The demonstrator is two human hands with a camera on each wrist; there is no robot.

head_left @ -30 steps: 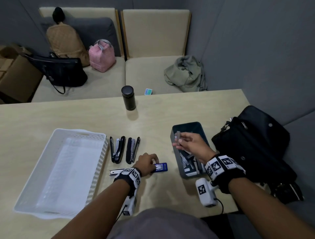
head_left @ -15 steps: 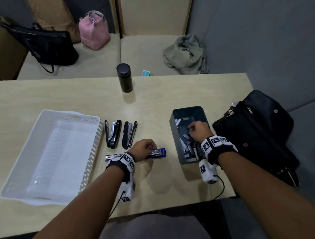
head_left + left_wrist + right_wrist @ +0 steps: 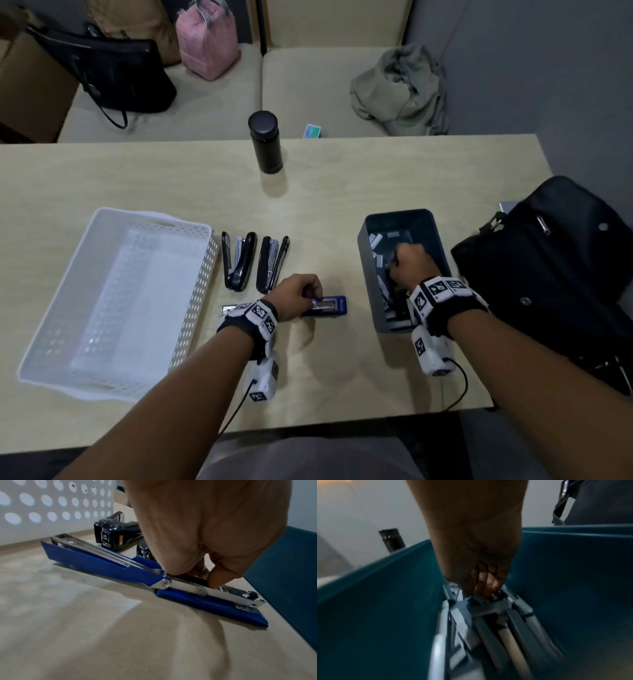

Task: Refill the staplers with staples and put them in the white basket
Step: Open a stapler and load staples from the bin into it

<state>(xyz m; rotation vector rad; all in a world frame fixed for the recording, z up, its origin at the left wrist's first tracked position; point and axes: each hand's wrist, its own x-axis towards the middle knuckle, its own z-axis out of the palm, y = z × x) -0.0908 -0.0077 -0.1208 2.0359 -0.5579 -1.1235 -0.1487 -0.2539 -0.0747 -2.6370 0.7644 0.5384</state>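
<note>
On table, left hand (image 3: 297, 296) pinches blue stapler (image 3: 330, 305); right hand (image 3: 409, 263) among staples (image 3: 376, 240).

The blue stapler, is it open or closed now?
Open. The blue stapler lies unfolded flat on the table, its metal staple channel exposed.

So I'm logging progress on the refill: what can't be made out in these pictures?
- Right wrist view: blur hides whether the right hand already pinches any staples.
- Left wrist view: the left hand covers the blue stapler's staple channel; loaded or not, unknown.
- Head view: black staplers too small to judge.
</note>
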